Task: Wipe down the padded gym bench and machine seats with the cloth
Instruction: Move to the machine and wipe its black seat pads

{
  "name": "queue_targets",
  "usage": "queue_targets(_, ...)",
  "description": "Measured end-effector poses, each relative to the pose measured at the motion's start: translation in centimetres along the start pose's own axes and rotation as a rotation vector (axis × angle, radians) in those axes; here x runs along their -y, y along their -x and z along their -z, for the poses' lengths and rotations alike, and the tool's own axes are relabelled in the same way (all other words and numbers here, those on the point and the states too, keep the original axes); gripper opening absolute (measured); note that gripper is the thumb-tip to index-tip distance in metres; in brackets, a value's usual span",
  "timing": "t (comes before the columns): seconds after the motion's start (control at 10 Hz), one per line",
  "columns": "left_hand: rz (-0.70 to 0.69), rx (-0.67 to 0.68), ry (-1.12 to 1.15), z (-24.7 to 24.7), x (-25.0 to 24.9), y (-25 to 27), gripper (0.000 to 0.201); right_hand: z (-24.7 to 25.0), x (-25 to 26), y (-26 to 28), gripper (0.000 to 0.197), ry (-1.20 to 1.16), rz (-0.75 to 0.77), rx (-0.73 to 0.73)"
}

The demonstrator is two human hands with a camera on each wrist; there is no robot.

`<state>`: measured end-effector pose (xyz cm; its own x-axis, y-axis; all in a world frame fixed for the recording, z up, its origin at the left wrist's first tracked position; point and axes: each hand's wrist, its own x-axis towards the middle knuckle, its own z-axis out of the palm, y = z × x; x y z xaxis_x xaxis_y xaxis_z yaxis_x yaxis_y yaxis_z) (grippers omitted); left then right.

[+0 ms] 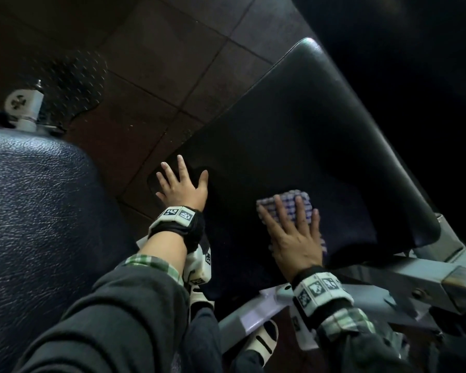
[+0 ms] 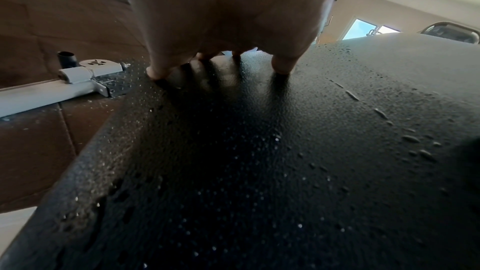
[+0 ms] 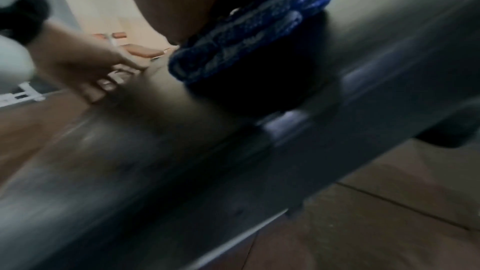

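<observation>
A black padded seat [image 1: 293,146] slopes across the middle of the head view. My right hand [image 1: 293,227] lies flat on a blue and white checked cloth [image 1: 293,197] and presses it onto the near part of the pad. The cloth [image 3: 246,34] shows bunched under my palm in the blurred right wrist view. My left hand [image 1: 182,184] rests with spread fingers on the pad's left corner. Water droplets dot the pad [image 2: 259,172] in the left wrist view, below my left hand [image 2: 228,18].
A second dark blue padded bench [image 1: 35,211] fills the left side. A grey metal frame [image 1: 388,281] runs under the seat at the right. A white frame foot with a bolt [image 1: 24,106] stands on the brown tiled floor [image 1: 159,63].
</observation>
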<state>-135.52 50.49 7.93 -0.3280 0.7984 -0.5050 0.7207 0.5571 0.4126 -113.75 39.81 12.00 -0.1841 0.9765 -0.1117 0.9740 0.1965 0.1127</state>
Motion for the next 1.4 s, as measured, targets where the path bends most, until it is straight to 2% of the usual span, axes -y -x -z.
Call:
queue_targets(0.1, 0.0, 0.001, -0.004, 0.0, 0.0, 0.0, 0.076, -1.3, 1.2, 1.6, 0.077, -0.002, 0.174, 0.031)
queue_targets(0.2, -0.001, -0.001, -0.004, 0.0, 0.1, 0.0, 0.076, -2.5, -0.3, 5.3, 0.087, 0.033, 0.291, 0.045)
queue_targets(0.3, -0.001, -0.009, -0.001, -0.1, 0.1, 0.1, 0.076, -2.3, -3.0, 7.4, 0.124, 0.082, 0.243, 0.131)
queue_targets(0.4, -0.003, -0.02, 0.005, -0.2, 0.2, 0.1, 0.076, -1.2, -4.4, 5.9, 0.116, 0.077, 0.107, 0.048)
queue_targets(0.5, -0.004, -0.044, 0.004, -0.4, 0.2, 0.1, 0.076, 0.0, -4.2, 1.5, 0.093, 0.021, -0.044, -0.044)
queue_targets(0.6, -0.002, -0.051, 0.005, -0.5, 0.2, 0.1, 0.076, 0.8, -2.6, -4.1, 0.081, -0.034, -0.114, -0.058)
queue_targets(0.7, -0.001, -0.056, 0.013, -0.6, 0.2, 0.1, 0.076, 1.1, 0.0, -8.0, 0.071, -0.041, -0.093, -0.054)
queue_targets(0.8, 0.001, -0.057, 0.018, -0.7, 0.2, 0.1, 0.075, 0.1, 2.6, -8.0, 0.08, -0.043, 0.069, -0.024)
queue_targets(0.9, 0.002, -0.053, 0.024, -0.7, 0.2, 0.1, 0.075, -1.3, 2.6, -4.7, 0.092, -0.03, 0.32, -0.013)
queue_targets(1.0, 0.004, -0.05, 0.025, -0.6, 0.1, 0.2, 0.075, -1.6, -0.2, -1.4, 0.104, 0.035, 0.385, -0.003)
queue_targets(1.1, 0.005, -0.041, 0.019, -0.6, 0.0, 0.2, 0.075, -0.1, -2.6, -1.1, 0.106, 0.043, 0.235, -0.024)
queue_targets(1.2, 0.008, -0.041, 0.019, -0.7, 0.1, 0.1, 0.075, 1.2, -2.5, -4.2, 0.088, 0.017, 0.077, -0.046)
queue_targets(1.3, 0.006, -0.043, 0.022, -0.7, 0.0, 0.1, 0.075, 1.4, 0.3, -7.6, 0.082, -0.039, 0.022, -0.015)
queue_targets(1.4, 0.003, -0.043, 0.024, -0.6, 0.1, 0.1, 0.075, 0.5, 2.7, -7.7, 0.088, -0.071, 0.166, 0.028)
